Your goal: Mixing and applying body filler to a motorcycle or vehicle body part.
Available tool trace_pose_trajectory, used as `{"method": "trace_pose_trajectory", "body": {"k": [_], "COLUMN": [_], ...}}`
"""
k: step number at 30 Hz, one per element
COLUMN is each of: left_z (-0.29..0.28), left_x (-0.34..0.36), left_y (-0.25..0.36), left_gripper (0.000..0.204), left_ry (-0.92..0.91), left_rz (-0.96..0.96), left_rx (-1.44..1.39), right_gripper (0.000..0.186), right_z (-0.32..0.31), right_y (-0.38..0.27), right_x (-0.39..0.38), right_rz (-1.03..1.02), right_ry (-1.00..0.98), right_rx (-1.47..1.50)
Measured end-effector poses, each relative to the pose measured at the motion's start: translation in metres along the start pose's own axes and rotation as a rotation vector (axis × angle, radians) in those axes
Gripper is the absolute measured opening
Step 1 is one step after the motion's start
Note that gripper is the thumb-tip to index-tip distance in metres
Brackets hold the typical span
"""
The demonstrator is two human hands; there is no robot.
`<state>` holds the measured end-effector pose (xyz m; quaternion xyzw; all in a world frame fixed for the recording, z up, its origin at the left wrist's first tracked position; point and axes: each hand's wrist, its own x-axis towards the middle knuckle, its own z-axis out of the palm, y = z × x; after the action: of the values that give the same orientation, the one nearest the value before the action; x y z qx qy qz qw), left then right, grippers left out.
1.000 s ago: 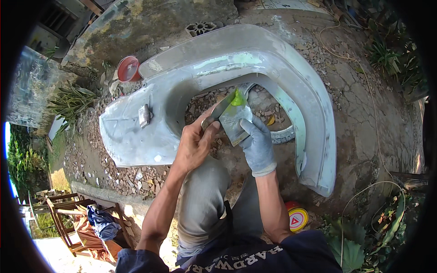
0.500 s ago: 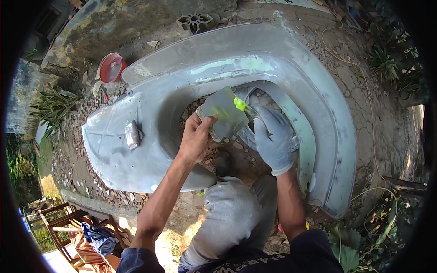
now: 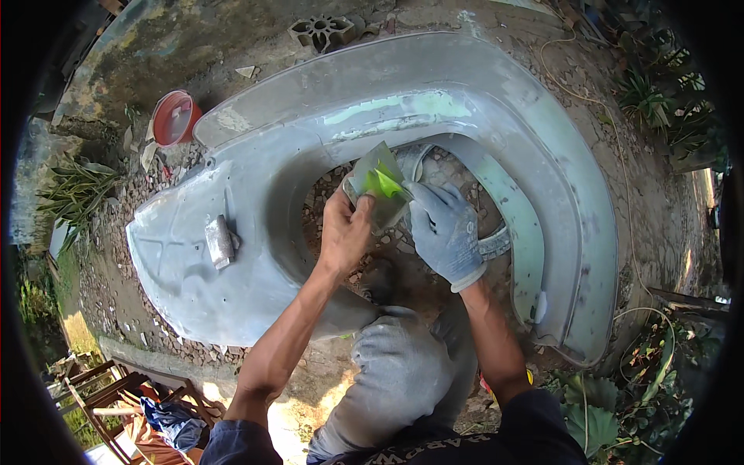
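Observation:
My bare left hand (image 3: 345,232) grips a wide grey putty knife (image 3: 370,177) smeared with bright green filler (image 3: 384,184). It holds the blade flat, facing up, over the inner arch of a large grey curved car body panel (image 3: 465,101) lying on the ground. My right hand (image 3: 446,229), in a grey glove, is right beside it. Its fingertips touch the blade's right edge and curl around a grey mixing board, which is mostly hidden under the blade and glove. Both hands hover over the rubble inside the panel's opening.
A small sanding block (image 3: 219,240) lies on the panel's left part. Beyond the panel are a red bowl (image 3: 172,118) and a patterned concrete block (image 3: 322,31). A pale cord (image 3: 629,194) runs along the right. Plants (image 3: 659,93) and wooden chairs (image 3: 101,387) edge the yard.
The view moved closer over the panel. The putty knife turned from edge-on to flat. My hands rose toward the arch, and the gloved hand closed in on the blade.

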<state>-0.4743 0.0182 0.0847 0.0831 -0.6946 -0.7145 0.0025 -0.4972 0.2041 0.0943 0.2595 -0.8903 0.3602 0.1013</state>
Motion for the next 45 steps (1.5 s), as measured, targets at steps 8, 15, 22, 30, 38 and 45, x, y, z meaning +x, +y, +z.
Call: {"method": "trace_pose_trajectory", "body": {"k": [8, 15, 22, 30, 38, 45], "left_z": [-0.038, -0.040, -0.031, -0.031, -0.023, -0.014], "left_x": [0.018, 0.029, 0.037, 0.053, 0.058, 0.046], "left_y": [0.011, -0.014, -0.008, -0.036, -0.026, -0.029], "left_gripper": [0.014, 0.004, 0.006, 0.008, 0.027, 0.033], "left_ry": [-0.003, -0.060, -0.039, -0.038, 0.021, 0.020], "left_rz": [-0.454, -0.656, -0.673, -0.734, -0.404, -0.172], "left_rx": [-0.538, -1.051, -0.977, -0.952, -0.709, -0.415], "right_gripper": [0.023, 0.031, 0.033, 0.029, 0.021, 0.030], "right_z": [-0.035, -0.010, -0.009, -0.005, -0.032, -0.042], "right_y": [0.025, 0.051, 0.071, 0.095, 0.066, 0.013], "right_x": [0.014, 0.021, 0.014, 0.000, -0.010, -0.002], "right_rz": [0.017, -0.205, -0.163, -0.092, 0.529, 0.389], "right_ry": [-0.046, -0.054, 0.009, 0.094, 0.163, 0.203], "right_rx": [0.584, 0.469, 0.363, 0.318, 0.366, 0.316]}}
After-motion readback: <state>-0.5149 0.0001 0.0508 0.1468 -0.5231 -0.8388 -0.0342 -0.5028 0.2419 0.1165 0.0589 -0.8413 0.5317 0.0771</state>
